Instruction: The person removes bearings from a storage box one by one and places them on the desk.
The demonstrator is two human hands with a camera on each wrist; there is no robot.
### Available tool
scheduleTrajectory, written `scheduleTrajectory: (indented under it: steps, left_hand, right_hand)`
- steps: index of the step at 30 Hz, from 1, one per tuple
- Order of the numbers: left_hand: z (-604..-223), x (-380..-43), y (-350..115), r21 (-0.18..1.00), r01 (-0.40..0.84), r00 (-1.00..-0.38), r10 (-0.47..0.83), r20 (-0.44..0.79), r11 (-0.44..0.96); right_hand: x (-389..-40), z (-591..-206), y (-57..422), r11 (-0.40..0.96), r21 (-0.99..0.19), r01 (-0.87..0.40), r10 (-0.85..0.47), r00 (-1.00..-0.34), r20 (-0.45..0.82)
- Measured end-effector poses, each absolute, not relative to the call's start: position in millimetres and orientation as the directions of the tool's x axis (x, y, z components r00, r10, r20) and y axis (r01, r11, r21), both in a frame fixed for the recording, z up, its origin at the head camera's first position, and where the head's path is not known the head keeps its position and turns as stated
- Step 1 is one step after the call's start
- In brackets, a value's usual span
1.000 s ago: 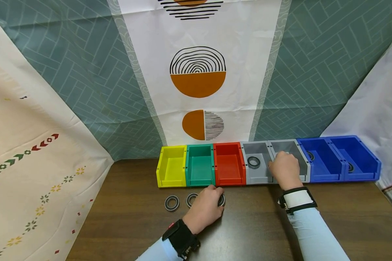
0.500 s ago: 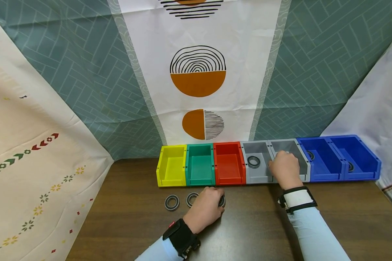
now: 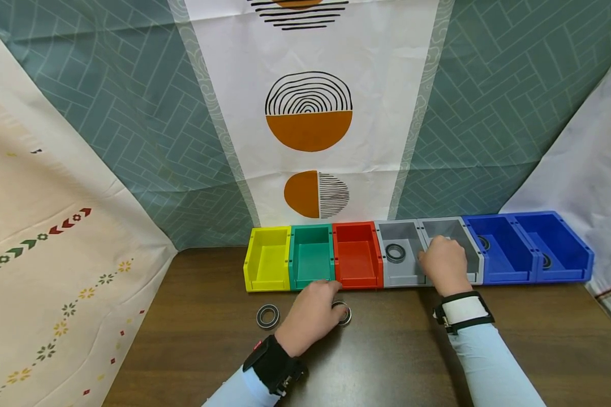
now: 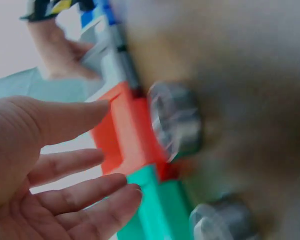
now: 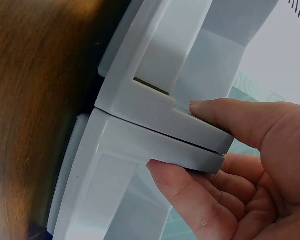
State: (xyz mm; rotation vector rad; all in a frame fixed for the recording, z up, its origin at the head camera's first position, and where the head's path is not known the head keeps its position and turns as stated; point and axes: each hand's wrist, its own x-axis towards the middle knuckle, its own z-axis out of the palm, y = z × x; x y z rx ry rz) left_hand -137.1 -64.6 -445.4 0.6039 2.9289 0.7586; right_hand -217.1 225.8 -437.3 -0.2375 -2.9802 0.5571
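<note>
My left hand (image 3: pixel 308 317) is over the table just in front of the green bin (image 3: pixel 313 257), its fingers extended and apart in the left wrist view, holding nothing. By its thumb lies a ball bearing (image 3: pixel 344 314), partly covered in the head view; the left wrist view shows this bearing (image 4: pixel 175 120) standing clear of the fingers. Another bearing (image 4: pixel 222 220) appears lower there. To the hand's left lies a bearing (image 3: pixel 268 316). My right hand (image 3: pixel 444 265) pinches the adjoining walls of two grey bins (image 5: pixel 160 125) between thumb and fingers.
The bins form a row along the back: yellow bin (image 3: pixel 267 260), green, red bin (image 3: pixel 357 257), two grey and two blue bins (image 3: pixel 560 243). Bearings lie in the left grey bin (image 3: pixel 407 274) and both blue ones. Hanging cloth (image 3: pixel 377 141) rises behind the wooden table (image 3: pixel 387 350).
My left hand has shifted left and a little toward the bins, uncovering more of the right bearing and hiding the middle one in the head view. The right hand has stayed in place.
</note>
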Motion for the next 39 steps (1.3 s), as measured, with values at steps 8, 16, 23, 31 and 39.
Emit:
scheduleTrajectory:
  steps: [8, 16, 23, 31, 39]
  left_hand:
    - [-418.8, -168.6, -96.3, 0.564, 0.250, -0.957, 0.114, 0.266, 0.787]
    - [-426.4, -192.4, -116.4, 0.586, 0.058, -0.975, -0.079, 0.206, 0.808]
    - [-435.9, -198.8, -118.3, 0.610, -0.050, -0.991, -0.115, 0.068, 0.791]
    - [-435.8, -207.5, -118.9, 0.602, -0.083, -0.990, -0.134, 0.041, 0.794]
    - [-432.3, -217.9, -123.6, 0.630, -0.108, -0.990, -0.144, 0.006, 0.769]
  right_hand:
    - [-219.3, -437.7, 228.0, 0.920, -0.366, 0.140, 0.174, -0.983, 0.062]
    - [-215.5, -441.5, 229.8, 0.922, -0.364, 0.131, 0.160, -0.986, 0.050]
    - [-213.9, -442.7, 226.9, 0.919, -0.370, 0.135, 0.163, -0.986, 0.045]
    - [-215.3, -439.0, 225.9, 0.922, -0.358, 0.144, 0.170, -0.984, 0.043]
    - [-216.8, -436.7, 224.5, 0.922, -0.364, 0.134, 0.164, -0.985, 0.053]
